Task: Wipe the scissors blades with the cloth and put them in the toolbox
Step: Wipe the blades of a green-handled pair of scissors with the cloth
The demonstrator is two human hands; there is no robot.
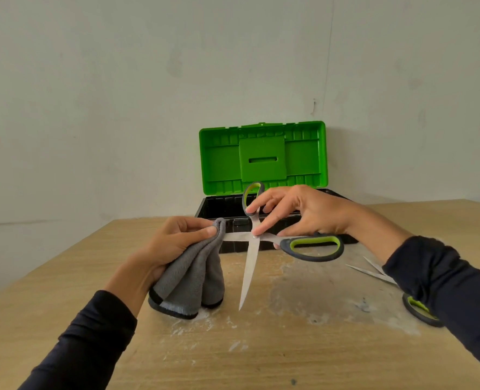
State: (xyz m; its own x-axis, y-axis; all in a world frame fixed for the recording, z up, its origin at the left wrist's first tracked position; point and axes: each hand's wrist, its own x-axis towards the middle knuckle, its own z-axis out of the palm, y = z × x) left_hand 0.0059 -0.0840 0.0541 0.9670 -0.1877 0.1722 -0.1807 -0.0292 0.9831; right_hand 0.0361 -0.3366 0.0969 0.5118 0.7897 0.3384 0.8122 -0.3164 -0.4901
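A: Where are the scissors (254, 235)?

B: In the right hand (303, 212), blades spread wide. Fingers pinch them at the pivot; one handle sticks out below the palm, the other rises past the fingertips.

A: And the cloth (193, 274)?

B: The left hand (174, 243) grips it, folded over the tip of the blade pointing left. The toolbox (261, 204) stands open just behind both hands.

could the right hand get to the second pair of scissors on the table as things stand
Probably not yet: the right hand grips the open scissors. The second pair lies just under that forearm, with nothing else in the way.
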